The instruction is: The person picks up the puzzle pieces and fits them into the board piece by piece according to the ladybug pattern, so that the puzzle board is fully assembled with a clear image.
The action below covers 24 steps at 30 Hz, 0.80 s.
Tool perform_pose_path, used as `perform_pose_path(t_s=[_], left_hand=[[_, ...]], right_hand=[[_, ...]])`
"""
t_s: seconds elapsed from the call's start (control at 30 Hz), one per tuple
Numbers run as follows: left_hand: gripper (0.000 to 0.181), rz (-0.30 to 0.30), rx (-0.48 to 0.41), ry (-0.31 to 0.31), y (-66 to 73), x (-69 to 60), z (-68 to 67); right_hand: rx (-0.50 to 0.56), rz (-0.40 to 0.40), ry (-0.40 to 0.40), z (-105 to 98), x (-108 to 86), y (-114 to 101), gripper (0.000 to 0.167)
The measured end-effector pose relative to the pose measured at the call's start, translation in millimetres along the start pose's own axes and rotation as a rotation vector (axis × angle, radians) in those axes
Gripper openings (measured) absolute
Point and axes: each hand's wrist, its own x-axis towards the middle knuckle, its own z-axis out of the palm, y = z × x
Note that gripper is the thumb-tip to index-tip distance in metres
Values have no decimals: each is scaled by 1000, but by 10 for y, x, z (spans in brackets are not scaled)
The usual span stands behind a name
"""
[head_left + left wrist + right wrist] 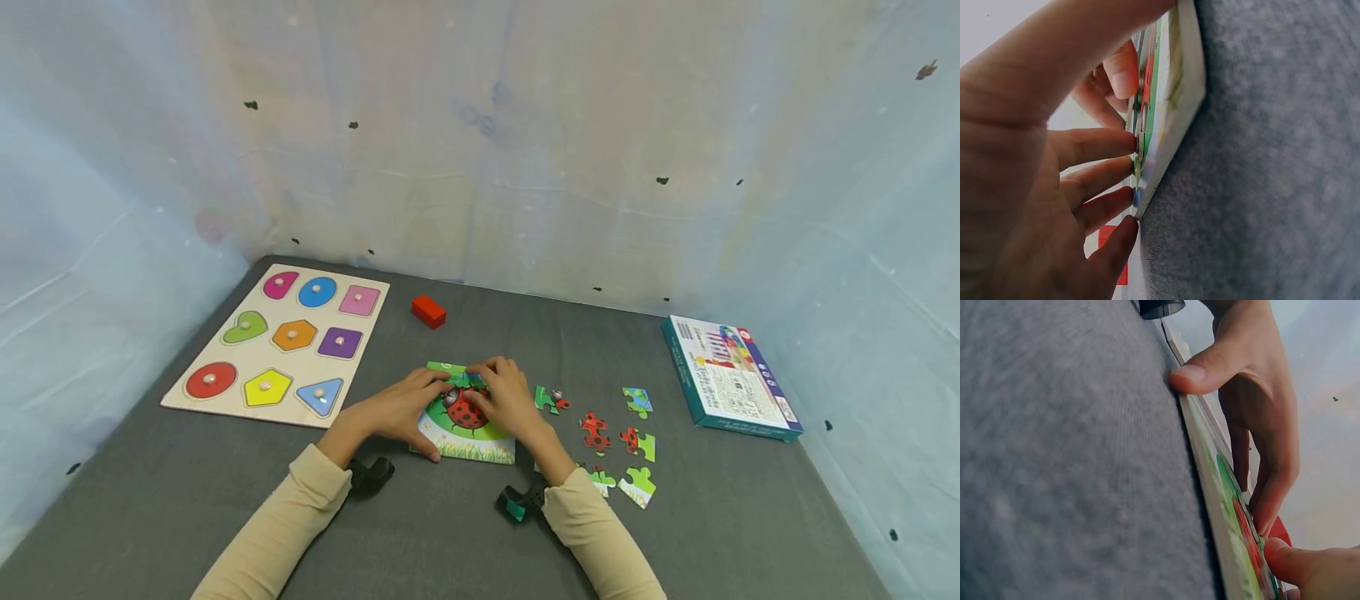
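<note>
The squarish green ladybird-printed puzzle point(467, 421) lies on the grey worktop point(442, 533) between both grips, the left hand point(401, 410) spread, touching its nine-o'clock side, the right hand point(507, 398) touching two o'clock, any pinch unclear

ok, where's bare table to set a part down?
Free: between red block and box, beyond the loose pieces; also table between shape board and left sleeve. Crowded: ladybug puzzle, left hand and right hand on it, loose pieces to its right.
</note>
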Motion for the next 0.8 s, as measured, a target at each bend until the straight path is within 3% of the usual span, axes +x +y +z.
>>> perform_pose_path(t_s=[0.5,0.8], left_hand=[[107,38,-2,20,-25,0,11],[108,0,8,-8,15,-5,-9]], right_hand=[[16,26,13,94,35,6,36],[25,47,15,114,39,-3,36]])
